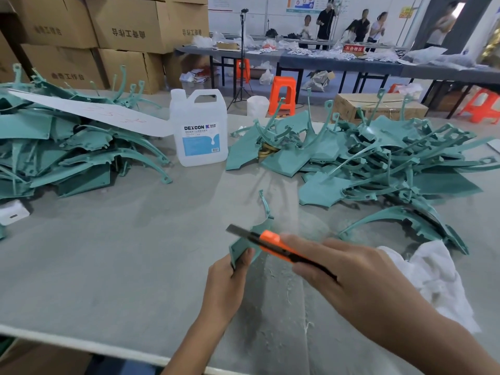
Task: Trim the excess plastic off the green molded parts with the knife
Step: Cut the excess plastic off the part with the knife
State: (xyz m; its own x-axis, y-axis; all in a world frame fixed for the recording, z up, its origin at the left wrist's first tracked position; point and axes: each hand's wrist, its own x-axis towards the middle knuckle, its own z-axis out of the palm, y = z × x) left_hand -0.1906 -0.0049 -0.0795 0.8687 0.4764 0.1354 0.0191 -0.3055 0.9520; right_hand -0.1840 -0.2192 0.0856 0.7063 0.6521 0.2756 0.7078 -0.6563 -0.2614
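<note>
our left hand (226, 277) fingers pinch the thin, light, springy green molded plastic part (244, 243) by its flat panel; at three o'clock, our right hand (349, 277) fingers grip the orange utility knife (273, 244).

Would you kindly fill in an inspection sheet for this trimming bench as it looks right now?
Surface: grey matte tabletop, with pale shavings scattered near the hands.
Job's things: green molded plastic part held above the table; orange utility knife, blade extended, across it; left heap of green parts and right heap of green parts.
Clutter: white plastic DEXCON jug; crumpled white cloth; long white paper strip on the left heap.
Grippers: left hand grips the part; right hand grips the knife.
Cables: nothing seen.
Surroundings: stacked cardboard boxes, orange plastic stools, people at far tables.
</note>
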